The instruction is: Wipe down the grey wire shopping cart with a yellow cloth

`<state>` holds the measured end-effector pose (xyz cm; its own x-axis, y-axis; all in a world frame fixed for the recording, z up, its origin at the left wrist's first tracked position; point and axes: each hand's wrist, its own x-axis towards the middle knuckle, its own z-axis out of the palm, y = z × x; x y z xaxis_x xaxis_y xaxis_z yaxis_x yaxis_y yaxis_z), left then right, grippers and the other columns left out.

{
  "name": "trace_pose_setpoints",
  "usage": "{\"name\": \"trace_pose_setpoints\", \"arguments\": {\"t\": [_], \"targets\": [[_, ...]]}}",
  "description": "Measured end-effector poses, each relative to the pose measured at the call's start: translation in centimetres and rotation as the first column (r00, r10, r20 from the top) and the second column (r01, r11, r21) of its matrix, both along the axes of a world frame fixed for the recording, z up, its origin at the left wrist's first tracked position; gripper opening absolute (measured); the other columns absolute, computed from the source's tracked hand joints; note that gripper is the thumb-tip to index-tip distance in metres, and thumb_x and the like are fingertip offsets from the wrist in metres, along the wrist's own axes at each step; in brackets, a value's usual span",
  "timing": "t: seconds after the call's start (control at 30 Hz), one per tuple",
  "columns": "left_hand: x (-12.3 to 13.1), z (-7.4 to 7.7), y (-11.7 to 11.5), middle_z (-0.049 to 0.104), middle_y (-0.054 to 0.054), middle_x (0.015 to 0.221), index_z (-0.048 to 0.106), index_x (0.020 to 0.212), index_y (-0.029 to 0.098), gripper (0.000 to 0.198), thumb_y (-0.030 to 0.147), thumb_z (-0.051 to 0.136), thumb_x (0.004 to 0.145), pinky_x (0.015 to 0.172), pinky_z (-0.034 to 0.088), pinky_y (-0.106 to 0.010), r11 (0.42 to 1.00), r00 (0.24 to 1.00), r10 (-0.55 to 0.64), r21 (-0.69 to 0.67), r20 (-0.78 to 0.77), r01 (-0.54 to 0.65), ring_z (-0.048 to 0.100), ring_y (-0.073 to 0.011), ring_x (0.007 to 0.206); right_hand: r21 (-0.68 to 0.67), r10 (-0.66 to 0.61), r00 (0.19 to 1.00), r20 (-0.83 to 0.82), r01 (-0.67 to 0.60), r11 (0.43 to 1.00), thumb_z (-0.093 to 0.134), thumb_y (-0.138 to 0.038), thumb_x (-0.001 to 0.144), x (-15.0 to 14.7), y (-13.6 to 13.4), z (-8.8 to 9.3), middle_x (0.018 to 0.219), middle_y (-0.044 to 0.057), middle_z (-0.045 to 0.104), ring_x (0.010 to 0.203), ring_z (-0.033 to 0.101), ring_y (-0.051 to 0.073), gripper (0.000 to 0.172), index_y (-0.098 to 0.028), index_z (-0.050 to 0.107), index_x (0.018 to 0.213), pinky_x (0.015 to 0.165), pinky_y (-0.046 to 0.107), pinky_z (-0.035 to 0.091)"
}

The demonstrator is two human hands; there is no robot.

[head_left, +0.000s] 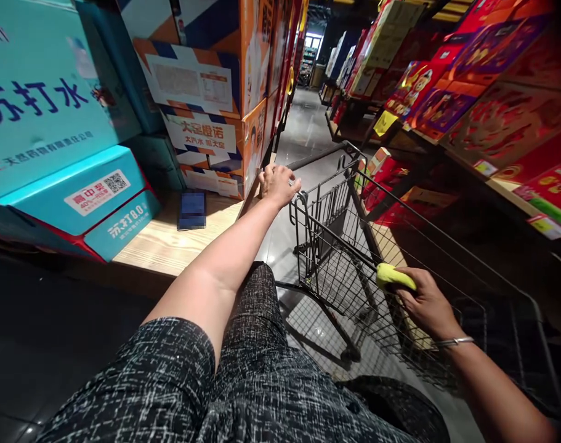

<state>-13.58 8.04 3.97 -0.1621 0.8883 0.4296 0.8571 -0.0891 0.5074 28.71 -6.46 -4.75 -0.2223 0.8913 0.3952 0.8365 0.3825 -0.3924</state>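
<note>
My right hand (425, 301) is closed around a bunched yellow-green cloth (393, 277), pressing it against the top rail of a dark wire shopping cart (332, 237). A bracelet circles that wrist. Ahead, at the near left end of the cart's black handle bar (319, 155), my left hand (279, 184) has its fingers curled over the bar. Its palm and part of its grip are hidden from above. The cart stands slightly tilted across my view, its mesh basket in front of my knees.
A dark-screened phone (192, 210) lies on a wooden shelf (155, 243) at left, beside teal cartons (77, 197) and stacked orange-white boxes (206, 135). Red gift boxes (497, 117) line shelves on the right. A grey tiled aisle (303, 117) runs ahead.
</note>
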Motion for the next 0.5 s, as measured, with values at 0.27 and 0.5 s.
{"name": "trace_pose_setpoints", "arguments": {"t": [0.27,0.5], "targets": [[0.8,-1.5,1.0,0.050,-0.002,0.161,0.073,0.119,0.028,0.033,0.042,0.046,0.107,0.127,0.022,-0.052,0.999,1.000,0.012,-0.047,-0.006,-0.012,0.019,-0.0298,0.160,-0.234,0.156,0.985,-0.072,-0.169,0.957,0.056,-0.041,0.085,-7.4,2.7,2.9,0.107,0.010,0.068,0.101,0.067,0.026,0.031,-0.024,0.064,0.110,0.094,0.043,0.056],[1.3,-2.8,2.9,0.021,-0.002,0.177,0.076,0.109,0.026,0.035,0.051,0.054,0.101,0.129,0.023,-0.060,0.992,1.000,0.011,-0.124,0.021,-0.009,0.008,-0.0350,0.165,-0.561,0.370,0.895,-0.251,-0.446,0.697,0.062,-0.048,0.087,-11.4,8.3,6.3,0.091,0.003,0.067,0.082,0.064,0.019,0.032,-0.023,0.063,0.106,0.077,0.033,0.056]]}}
